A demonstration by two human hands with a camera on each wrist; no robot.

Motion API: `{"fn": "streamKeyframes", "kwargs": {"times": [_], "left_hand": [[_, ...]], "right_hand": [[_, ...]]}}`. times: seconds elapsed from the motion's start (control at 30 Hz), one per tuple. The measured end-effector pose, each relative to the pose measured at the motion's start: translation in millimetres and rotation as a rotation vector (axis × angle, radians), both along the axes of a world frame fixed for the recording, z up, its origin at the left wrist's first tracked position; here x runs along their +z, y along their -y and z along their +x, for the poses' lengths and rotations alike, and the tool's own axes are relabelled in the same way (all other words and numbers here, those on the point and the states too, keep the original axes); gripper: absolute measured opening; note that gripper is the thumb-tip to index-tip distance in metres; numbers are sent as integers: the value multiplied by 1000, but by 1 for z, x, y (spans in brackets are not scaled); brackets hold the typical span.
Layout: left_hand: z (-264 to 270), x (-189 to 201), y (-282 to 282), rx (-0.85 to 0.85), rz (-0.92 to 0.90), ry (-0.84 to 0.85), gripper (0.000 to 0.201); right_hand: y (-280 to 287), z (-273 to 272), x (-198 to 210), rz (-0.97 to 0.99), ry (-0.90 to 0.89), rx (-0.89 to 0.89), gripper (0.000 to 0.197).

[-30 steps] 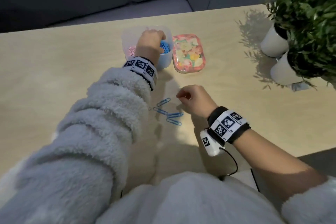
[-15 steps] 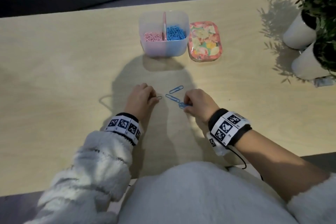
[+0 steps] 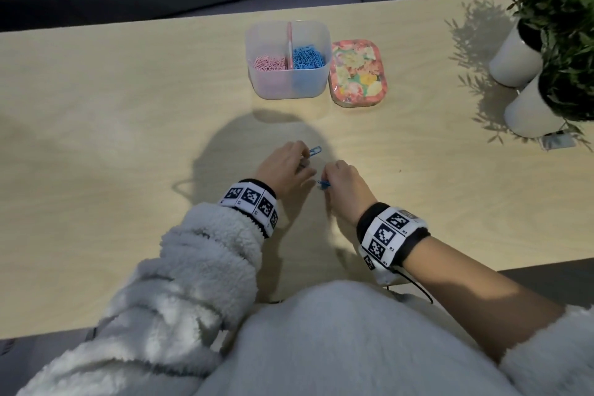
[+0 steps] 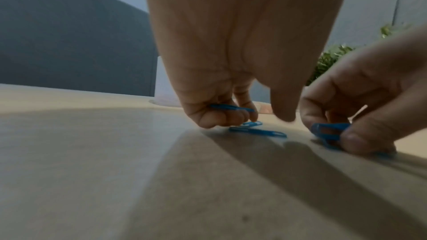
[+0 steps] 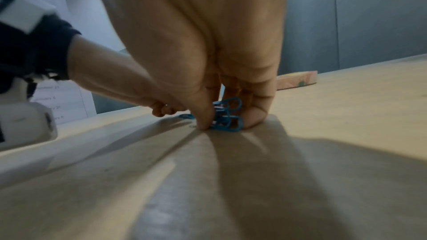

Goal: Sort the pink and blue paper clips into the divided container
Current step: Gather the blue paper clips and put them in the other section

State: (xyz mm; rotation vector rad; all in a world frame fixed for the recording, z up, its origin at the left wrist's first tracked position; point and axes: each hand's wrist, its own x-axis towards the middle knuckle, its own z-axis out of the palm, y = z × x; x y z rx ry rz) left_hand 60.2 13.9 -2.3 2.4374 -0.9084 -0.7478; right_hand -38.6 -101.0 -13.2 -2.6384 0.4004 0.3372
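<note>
The clear divided container (image 3: 289,80) stands at the table's far side, with pink clips (image 3: 269,63) in its left half and blue clips (image 3: 307,56) in its right half. My left hand (image 3: 300,159) (image 4: 231,114) is low over the table and pinches a blue paper clip (image 4: 231,107) in its curled fingers. Two more blue clips (image 4: 257,131) lie on the wood just under it, one (image 3: 315,150) showing past the fingers. Beside it, my right hand (image 3: 324,182) (image 5: 221,118) pinches a small bunch of blue clips (image 5: 227,116) (image 4: 328,131) against the table.
A floral tin (image 3: 358,72) sits right of the container. Two white pots with green plants (image 3: 527,74) stand at the right edge. The wooden table (image 3: 128,138) has its near edge by my body.
My left hand left the container, came back to the loose clips and pinched one. My right hand gathered blue clips and now holds them pressed to the table. The head view tilted.
</note>
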Motion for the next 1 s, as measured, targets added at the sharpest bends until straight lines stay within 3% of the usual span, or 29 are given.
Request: {"fn": "streamKeyframes", "kwargs": {"times": [0.17,0.3,0.5,0.6,0.83,1.0], "left_hand": [[-2,-7,2,-74,80,92,22],[0,-5,5,-116,169,232,25],[22,11,0,147,35,24,21],[28,14,5,185,31,-72,29],[25,4,22,318,49,-118,26],[16,1,26,166,97,-7,27]], "right_hand": [[6,-3,-1,69,18,-20,16],[20,-6,1,230,27,-133,13],[60,17,25,417,121,-370,11],[78,54,49,502,136,-422,26],[81,161,93,357,184,-319,24],[67,195,103,233,204,-290,31]]}}
